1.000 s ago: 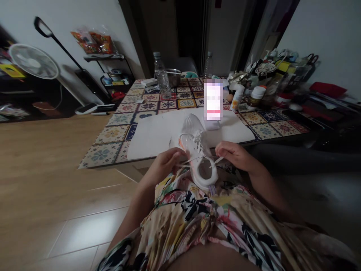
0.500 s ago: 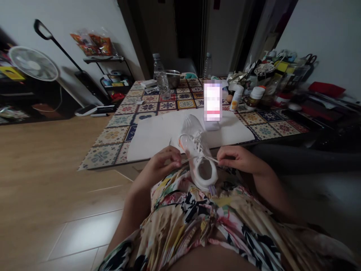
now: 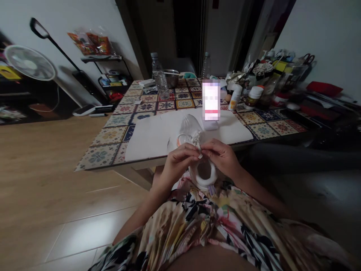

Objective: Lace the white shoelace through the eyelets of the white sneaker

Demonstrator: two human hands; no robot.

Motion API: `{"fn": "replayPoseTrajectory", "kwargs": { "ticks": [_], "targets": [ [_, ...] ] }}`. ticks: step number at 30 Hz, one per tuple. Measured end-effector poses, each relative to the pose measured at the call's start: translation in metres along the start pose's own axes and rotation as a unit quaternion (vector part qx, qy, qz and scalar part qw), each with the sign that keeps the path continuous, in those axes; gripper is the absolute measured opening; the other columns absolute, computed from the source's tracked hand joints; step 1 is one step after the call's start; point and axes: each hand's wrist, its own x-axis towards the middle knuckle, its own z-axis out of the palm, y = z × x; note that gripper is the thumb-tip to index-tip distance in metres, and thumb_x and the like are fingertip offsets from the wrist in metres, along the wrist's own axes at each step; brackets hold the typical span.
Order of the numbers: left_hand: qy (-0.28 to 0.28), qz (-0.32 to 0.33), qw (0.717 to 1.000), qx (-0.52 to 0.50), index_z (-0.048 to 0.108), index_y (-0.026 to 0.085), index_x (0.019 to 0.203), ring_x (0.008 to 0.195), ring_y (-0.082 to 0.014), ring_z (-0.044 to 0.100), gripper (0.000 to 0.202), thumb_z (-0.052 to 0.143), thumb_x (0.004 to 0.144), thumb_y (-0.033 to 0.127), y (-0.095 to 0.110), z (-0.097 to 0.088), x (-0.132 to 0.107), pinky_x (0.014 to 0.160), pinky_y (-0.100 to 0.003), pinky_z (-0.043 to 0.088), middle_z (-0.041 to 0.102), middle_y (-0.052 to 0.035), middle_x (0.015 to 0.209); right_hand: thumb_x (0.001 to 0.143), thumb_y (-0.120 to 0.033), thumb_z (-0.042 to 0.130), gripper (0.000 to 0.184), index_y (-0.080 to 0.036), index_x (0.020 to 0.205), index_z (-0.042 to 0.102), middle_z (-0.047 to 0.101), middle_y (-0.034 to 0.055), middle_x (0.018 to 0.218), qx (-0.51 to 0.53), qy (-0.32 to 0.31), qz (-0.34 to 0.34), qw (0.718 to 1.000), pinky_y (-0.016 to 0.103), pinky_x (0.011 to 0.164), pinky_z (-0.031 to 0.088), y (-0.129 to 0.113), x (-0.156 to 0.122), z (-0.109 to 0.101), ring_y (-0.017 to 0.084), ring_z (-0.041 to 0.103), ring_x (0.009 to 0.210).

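A white sneaker (image 3: 194, 131) with an orange mark rests heel-down on my lap, its toe leaning toward the table edge. Over its tongue my left hand (image 3: 179, 162) and my right hand (image 3: 221, 156) meet, fingers pinched together on the ends of its white shoelace (image 3: 199, 151). The fingertips nearly touch above the shoe's opening (image 3: 204, 171). A floral dress covers my lap below.
A low table with a patterned tile cloth (image 3: 113, 135) carries a white sheet (image 3: 152, 135), an upright phone (image 3: 211, 101), two water bottles (image 3: 158, 75), a metal bowl and jars at the right. A fan (image 3: 26, 62) and shelf stand at the left on wooden floor.
My hands, earlier apart and pulling the lace ends outward on either side of the shoe, have come together over the middle of the tongue.
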Motion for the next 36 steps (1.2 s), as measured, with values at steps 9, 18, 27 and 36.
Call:
{"fn": "replayPoseTrajectory", "kwargs": {
  "ticks": [9, 18, 27, 36],
  "targets": [
    [0.061, -0.017, 0.997, -0.040, 0.077, 0.023, 0.067, 0.098, -0.0208, 0.065, 0.018, 0.085, 0.068, 0.038, 0.004, 0.011, -0.001, 0.089, -0.032, 0.050, 0.072, -0.0069, 0.095, 0.095, -0.018, 0.055, 0.019, -0.024, 0.106, 0.069, 0.072, 0.0062, 0.099, -0.122, -0.012, -0.104, 0.987, 0.034, 0.083, 0.056, -0.010, -0.006, 0.001, 0.018, 0.067, 0.094],
    [0.068, -0.018, 0.995, -0.066, 0.078, 0.023, 0.069, 0.092, -0.0196, 0.068, 0.012, 0.085, 0.070, 0.032, 0.005, 0.013, -0.005, 0.085, -0.032, 0.054, 0.076, -0.0066, 0.095, 0.091, -0.026, 0.062, 0.007, -0.021, 0.091, 0.066, 0.073, 0.0016, 0.086, -0.066, 0.017, -0.002, 0.998, 0.025, 0.072, 0.053, -0.011, -0.008, 0.001, 0.015, 0.069, 0.080],
    [0.098, -0.008, 0.992, -0.075, 0.074, 0.020, 0.067, 0.078, -0.0144, 0.067, 0.015, 0.088, 0.065, 0.026, 0.006, 0.018, -0.006, 0.075, -0.025, 0.055, 0.072, -0.0027, 0.078, 0.091, -0.016, 0.056, 0.013, -0.023, 0.098, 0.064, 0.072, 0.0015, 0.088, -0.179, 0.015, -0.085, 0.980, 0.026, 0.074, 0.054, -0.015, -0.008, 0.002, 0.016, 0.069, 0.082],
    [0.123, -0.035, 0.990, -0.066, 0.073, 0.019, 0.079, 0.067, -0.0110, 0.063, 0.019, 0.085, 0.067, 0.025, 0.009, 0.024, -0.005, 0.064, -0.021, 0.052, 0.070, -0.0009, 0.075, 0.093, -0.023, 0.058, 0.007, -0.025, 0.096, 0.064, 0.073, 0.0010, 0.088, -0.187, 0.022, -0.091, 0.978, 0.028, 0.076, 0.054, -0.020, -0.008, 0.002, 0.017, 0.069, 0.083]
  ]
}}
